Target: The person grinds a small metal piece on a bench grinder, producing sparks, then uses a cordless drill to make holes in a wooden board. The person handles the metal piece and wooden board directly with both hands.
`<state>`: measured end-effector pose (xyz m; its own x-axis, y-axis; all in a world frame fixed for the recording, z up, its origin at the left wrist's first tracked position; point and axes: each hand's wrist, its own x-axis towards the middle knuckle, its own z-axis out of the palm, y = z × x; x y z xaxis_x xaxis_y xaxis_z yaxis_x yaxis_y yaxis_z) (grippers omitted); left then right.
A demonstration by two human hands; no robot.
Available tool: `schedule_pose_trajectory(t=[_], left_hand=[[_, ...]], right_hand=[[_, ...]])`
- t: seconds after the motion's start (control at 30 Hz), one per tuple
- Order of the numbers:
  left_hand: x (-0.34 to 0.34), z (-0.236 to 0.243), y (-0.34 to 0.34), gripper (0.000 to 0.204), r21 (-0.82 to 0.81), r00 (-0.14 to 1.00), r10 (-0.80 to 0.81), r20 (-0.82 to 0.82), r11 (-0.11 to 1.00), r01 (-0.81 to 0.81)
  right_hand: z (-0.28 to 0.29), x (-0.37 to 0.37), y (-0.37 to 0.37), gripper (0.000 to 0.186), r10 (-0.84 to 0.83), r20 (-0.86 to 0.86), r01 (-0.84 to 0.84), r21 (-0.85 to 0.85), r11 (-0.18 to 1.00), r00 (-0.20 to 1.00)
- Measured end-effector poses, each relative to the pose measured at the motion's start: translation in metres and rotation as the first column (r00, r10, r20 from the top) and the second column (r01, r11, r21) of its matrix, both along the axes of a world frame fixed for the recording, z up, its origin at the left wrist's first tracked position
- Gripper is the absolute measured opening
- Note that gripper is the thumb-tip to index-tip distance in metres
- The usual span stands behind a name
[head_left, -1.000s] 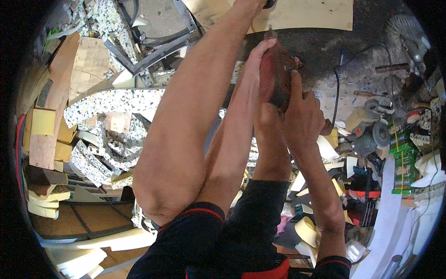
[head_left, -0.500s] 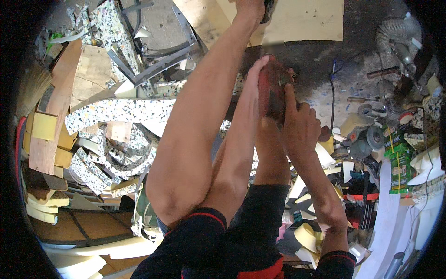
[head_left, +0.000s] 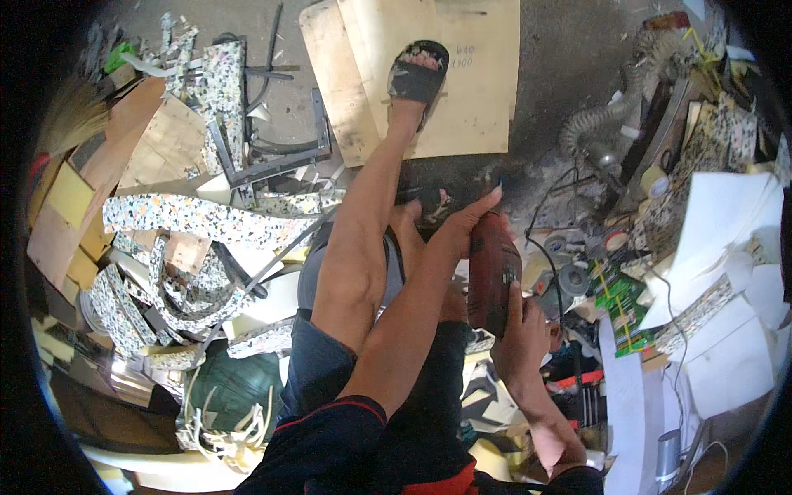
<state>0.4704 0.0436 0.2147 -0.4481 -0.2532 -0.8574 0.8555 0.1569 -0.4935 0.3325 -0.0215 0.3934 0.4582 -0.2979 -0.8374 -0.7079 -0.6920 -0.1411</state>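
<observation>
A red and dark power tool point(head_left: 492, 276) is held in both my hands above my right thigh. Its exact kind cannot be made out from above. My left hand point(head_left: 474, 216) is closed round the far end, thumb sticking up. My right hand point(head_left: 521, 334) grips the near end, with its fingers along the right side. The tool's tip beyond my left hand is mostly hidden. A black cord point(head_left: 554, 268) hangs to the right of the tool.
My sandalled foot point(head_left: 419, 74) rests on a plywood sheet point(head_left: 483, 107). Speckled foam offcuts point(head_left: 198, 223) and a metal frame point(head_left: 272, 169) lie left. To the right are a flexible hose point(head_left: 606, 103), green packets point(head_left: 623, 309) and white sheets point(head_left: 718, 256). A green stool point(head_left: 235, 375) stands lower left.
Both hands have drawn the power tool back toward my body. My view has swung, so the plywood sheet sits lower and further left, and more of the white sheets shows at the right.
</observation>
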Motion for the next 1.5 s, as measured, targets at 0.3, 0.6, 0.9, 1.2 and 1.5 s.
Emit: schedule_pose_trajectory(t=[0.3, 0.6, 0.9, 1.2, 1.5], left_hand=[[-0.019, 0.011, -0.002, 0.043, 0.006, 0.944, -0.045, 0.326, 0.999, 0.046], [-0.068, -0.026, 0.037, 0.061, -0.081, 0.953, 0.002, 0.304, 0.996, 0.024], [-0.057, -0.134, 0.153, 0.061, 0.202, 0.832, 0.099, 0.546, 0.948, -0.245], [-0.041, -0.319, 0.258, 0.069, 0.22, 0.638, 0.374, 0.673, 0.722, -0.656], [-0.077, -0.191, 0.199, 0.038, 0.353, 0.635, 0.334, 0.696, 0.611, -0.709]], right_hand=[[-0.006, -0.031, -0.002, 0.085, 0.078, 0.239, -0.07, -0.045, 0.997, 0.968], [-0.011, -0.06, 0.011, 0.094, 0.21, 0.243, -0.214, -0.009, 0.977, 0.947], [-0.063, -0.051, 0.005, 0.086, -0.109, 0.281, 0.091, 0.078, 0.993, 0.953], [-0.103, -0.048, -0.006, 0.064, -0.594, 0.124, 0.589, 0.075, 0.804, 0.795], [-0.081, 0.001, 0.006, 0.068, -0.623, 0.233, 0.645, -0.023, 0.764, 0.747]])
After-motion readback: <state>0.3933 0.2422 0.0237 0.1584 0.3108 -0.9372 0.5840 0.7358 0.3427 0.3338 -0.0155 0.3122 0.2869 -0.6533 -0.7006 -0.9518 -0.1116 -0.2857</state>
